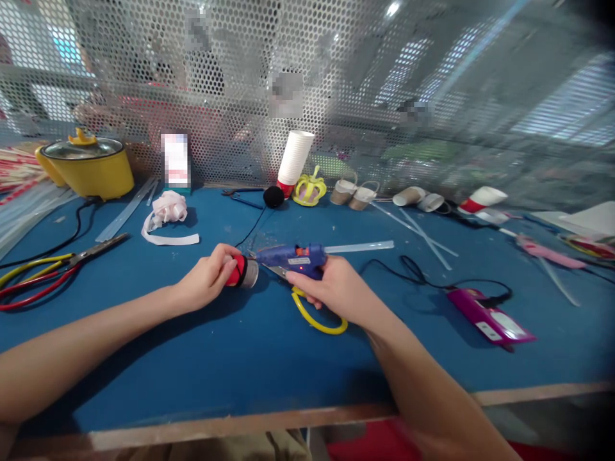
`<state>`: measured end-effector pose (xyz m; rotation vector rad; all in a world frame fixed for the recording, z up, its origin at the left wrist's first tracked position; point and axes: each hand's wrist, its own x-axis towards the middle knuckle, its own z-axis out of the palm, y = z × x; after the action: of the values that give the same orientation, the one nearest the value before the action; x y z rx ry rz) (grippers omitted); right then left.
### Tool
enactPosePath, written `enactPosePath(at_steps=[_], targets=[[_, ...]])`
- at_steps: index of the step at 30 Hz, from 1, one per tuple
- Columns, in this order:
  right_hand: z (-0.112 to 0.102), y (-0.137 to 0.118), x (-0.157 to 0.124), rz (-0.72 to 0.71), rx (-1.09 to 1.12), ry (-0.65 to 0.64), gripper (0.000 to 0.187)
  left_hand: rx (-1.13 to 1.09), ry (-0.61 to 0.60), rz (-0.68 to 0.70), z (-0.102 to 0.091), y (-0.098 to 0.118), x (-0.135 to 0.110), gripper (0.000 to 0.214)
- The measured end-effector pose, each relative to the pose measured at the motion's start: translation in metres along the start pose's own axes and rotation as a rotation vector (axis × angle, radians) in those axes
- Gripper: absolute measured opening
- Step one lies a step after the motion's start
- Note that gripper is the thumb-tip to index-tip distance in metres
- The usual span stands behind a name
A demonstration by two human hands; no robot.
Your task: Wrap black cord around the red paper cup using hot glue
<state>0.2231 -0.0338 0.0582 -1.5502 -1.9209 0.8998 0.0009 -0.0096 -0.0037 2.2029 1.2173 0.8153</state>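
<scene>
My left hand [210,276] is closed around a small red cup [235,271], lying on its side with its pale end [250,274] facing right. A black cord [252,231] runs from the cup to a black ball of yarn [273,197] behind. My right hand [339,286] is closed on a blue glue gun [283,255], whose nozzle points left, close to the cup. From its back sticks a clear glue stick [360,246]. Scissors with a yellow handle [321,324] are in the same hand below the gun, blades towards the cup; whether they touch it I cannot tell.
Behind stand a yellow pot [96,168], a phone [175,160], stacked paper cups [296,157] and a yellow crown-like piece [310,189]. White ribbon [169,208] and large scissors [72,266] lie left. On the right are a purple power strip [490,320] and a pink glue gun [550,251].
</scene>
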Motion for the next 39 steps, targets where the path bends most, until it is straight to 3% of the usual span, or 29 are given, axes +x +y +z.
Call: enactPosePath(at_steps=[8,19,39], targets=[[0.01,0.001,-0.001,-0.176,-0.175,0.073,0.014,-0.003,0.007,0.001,0.001,-0.001,0.001,0.024],[0.01,0.012,-0.005,-0.129,-0.348,0.005,0.024,-0.012,0.004,-0.01,0.0,0.002,0.002,0.024],[0.01,0.013,-0.004,-0.187,-0.432,0.038,0.023,0.031,-0.009,-0.012,-0.001,0.002,0.003,0.024]])
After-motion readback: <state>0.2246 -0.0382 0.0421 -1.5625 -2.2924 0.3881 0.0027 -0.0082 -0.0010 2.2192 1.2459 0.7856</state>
